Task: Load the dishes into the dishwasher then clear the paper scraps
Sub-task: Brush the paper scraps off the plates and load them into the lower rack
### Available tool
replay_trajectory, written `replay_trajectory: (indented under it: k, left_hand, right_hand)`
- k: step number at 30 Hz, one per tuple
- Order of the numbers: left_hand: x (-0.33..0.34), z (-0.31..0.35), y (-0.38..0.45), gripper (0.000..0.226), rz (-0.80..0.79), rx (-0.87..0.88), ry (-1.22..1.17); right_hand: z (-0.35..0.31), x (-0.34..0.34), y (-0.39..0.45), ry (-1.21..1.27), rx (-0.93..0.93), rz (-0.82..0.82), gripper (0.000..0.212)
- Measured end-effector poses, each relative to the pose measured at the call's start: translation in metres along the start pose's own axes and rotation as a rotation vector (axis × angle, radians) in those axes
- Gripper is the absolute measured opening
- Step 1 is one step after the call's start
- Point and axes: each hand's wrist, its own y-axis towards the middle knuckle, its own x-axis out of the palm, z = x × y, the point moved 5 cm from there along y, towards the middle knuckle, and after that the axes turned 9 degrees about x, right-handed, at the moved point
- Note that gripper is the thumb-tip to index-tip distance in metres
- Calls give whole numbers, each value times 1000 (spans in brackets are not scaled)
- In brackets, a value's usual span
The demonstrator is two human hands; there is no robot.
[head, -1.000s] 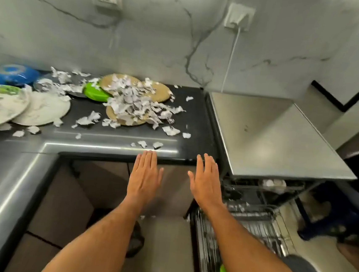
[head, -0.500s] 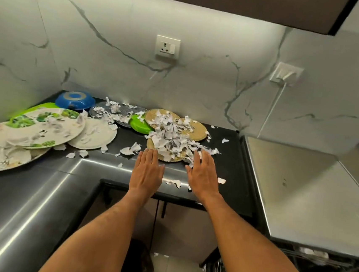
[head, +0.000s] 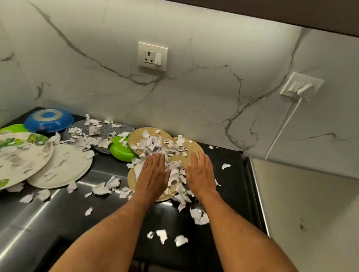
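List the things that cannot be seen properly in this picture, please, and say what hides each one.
- Head view: the middle of the woven mats is covered by the paper scraps and by the left hand and right hand.
- The flowered plate is cut off by the left edge.
- The green plate lies mostly under it.
- The dishwasher: only its steel top shows; the inside is out of frame.

Two bare forearms reach forward; left hand (head: 153, 172) and right hand (head: 200, 175) lie palm down, fingers straight, side by side.
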Motion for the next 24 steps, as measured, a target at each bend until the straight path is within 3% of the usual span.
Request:
replay_trajectory:
  k: [4,14,19,24]
  left_hand:
    - [32,10,48,62,-51,22,-7]
    - [97,15,99,61,-210,29,-50]
    - [112,9,103,60,-257,12,-65]
    - [114,8,110,60,-280,37,-57]
  right_hand:
    - [31,20,44,39,37,-37,47]
    - [58,91,92,94,138,-333,31]
    - [59,103,108,192,257,-339,30]
    - [73,102,121,418,509,-306,38]
